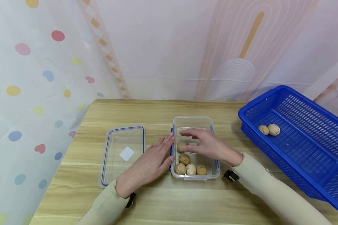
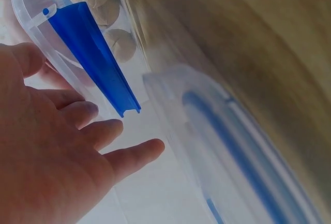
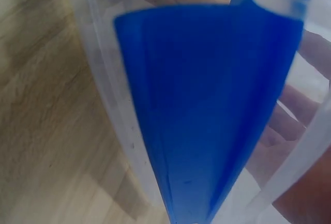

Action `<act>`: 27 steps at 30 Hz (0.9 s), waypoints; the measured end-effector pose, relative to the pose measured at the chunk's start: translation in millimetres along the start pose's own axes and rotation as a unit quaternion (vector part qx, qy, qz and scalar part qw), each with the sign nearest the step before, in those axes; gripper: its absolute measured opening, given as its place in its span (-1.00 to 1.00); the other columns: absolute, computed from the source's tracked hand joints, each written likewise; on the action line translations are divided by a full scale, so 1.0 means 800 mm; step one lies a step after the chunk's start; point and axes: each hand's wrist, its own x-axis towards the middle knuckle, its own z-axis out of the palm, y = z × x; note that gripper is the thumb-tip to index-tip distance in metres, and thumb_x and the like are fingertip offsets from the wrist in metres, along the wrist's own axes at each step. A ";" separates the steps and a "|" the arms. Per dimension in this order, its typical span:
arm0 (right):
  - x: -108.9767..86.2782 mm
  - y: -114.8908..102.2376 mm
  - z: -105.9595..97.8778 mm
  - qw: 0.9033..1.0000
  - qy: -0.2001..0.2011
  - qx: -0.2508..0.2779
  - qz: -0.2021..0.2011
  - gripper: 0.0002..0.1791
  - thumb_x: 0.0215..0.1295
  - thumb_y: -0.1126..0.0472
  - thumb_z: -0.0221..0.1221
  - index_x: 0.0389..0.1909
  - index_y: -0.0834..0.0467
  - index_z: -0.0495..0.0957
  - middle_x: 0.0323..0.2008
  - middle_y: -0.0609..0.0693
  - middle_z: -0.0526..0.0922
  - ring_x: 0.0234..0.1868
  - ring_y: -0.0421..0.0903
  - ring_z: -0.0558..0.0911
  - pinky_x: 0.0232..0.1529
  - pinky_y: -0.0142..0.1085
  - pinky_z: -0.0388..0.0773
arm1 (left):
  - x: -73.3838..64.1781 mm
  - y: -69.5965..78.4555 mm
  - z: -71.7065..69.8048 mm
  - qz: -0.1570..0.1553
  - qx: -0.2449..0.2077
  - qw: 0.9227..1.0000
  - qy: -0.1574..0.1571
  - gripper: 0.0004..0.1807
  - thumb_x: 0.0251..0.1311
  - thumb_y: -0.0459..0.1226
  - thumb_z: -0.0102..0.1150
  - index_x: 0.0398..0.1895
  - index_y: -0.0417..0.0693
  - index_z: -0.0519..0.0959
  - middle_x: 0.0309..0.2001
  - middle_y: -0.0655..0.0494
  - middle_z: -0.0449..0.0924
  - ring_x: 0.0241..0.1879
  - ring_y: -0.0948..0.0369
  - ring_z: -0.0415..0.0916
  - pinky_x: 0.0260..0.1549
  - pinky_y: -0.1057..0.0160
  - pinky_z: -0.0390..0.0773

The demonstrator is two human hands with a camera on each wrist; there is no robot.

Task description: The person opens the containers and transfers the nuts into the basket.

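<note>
A clear plastic container [image 1: 195,178] with blue side clips stands on the table, and several walnuts [image 1: 191,169] lie at its near end and left side. My right hand [image 1: 207,145] reaches into it from the right, fingers and thumb spread apart. The thumb tip is at one walnut [image 1: 181,147] by the left wall; whether it touches is hard to tell. My left hand [image 1: 147,164] lies along the container's left side, fingers extended and fingertips at the wall. In the left wrist view, a blue clip [image 2: 95,58] hangs down beside the left hand's fingers [image 2: 137,159].
Left of the container lies its clear lid [image 1: 115,168] with a blue seal and a white label, partly behind the left hand. A blue perforated basket [image 1: 307,150] stands at the right, with two walnuts [image 1: 273,129] in its far left corner. A patterned cloth [image 1: 163,47] hangs behind the table.
</note>
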 end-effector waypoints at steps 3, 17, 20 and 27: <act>0.006 0.000 0.002 1.000 -0.011 -0.006 0.004 -0.37 0.39 0.11 0.36 0.39 0.29 0.47 0.32 0.16 0.58 0.32 0.10 0.56 0.30 0.00 0.52 | 0.000 0.000 0.000 -0.001 -0.001 1.000 0.000 -0.26 0.64 0.03 -0.17 0.68 -0.12 -0.01 0.67 0.07 -0.17 0.62 -0.02 -0.12 0.41 -0.32 0.21; 0.024 0.003 0.006 0.995 -0.053 -0.049 0.066 -0.43 0.37 0.11 0.36 0.32 0.27 0.54 0.27 0.15 0.62 0.24 0.06 0.63 0.29 -0.04 0.53 | 0.000 -0.001 -0.001 0.000 -0.002 1.000 -0.004 -0.26 0.64 0.04 -0.20 0.67 -0.15 -0.02 0.67 0.06 -0.20 0.62 -0.05 -0.12 0.43 -0.28 0.19; 0.025 0.003 0.008 0.995 -0.061 -0.044 0.067 -0.44 0.37 0.14 0.35 0.31 0.31 0.54 0.25 0.18 0.63 0.24 0.08 0.64 0.29 -0.04 0.54 | 0.000 -0.001 -0.002 0.000 0.000 1.000 -0.005 -0.26 0.64 0.04 -0.20 0.67 -0.15 -0.02 0.67 0.06 -0.20 0.62 -0.04 -0.12 0.43 -0.28 0.20; 0.030 0.004 0.014 0.992 -0.075 -0.070 0.075 -0.49 0.35 0.15 0.35 0.25 0.28 0.59 0.13 0.12 0.71 0.14 0.00 0.66 0.22 -0.07 0.57 | 0.000 0.000 -0.002 -0.002 -0.004 1.000 -0.011 -0.26 0.64 0.04 -0.20 0.67 -0.14 -0.03 0.67 0.07 -0.22 0.62 -0.04 -0.13 0.44 -0.27 0.19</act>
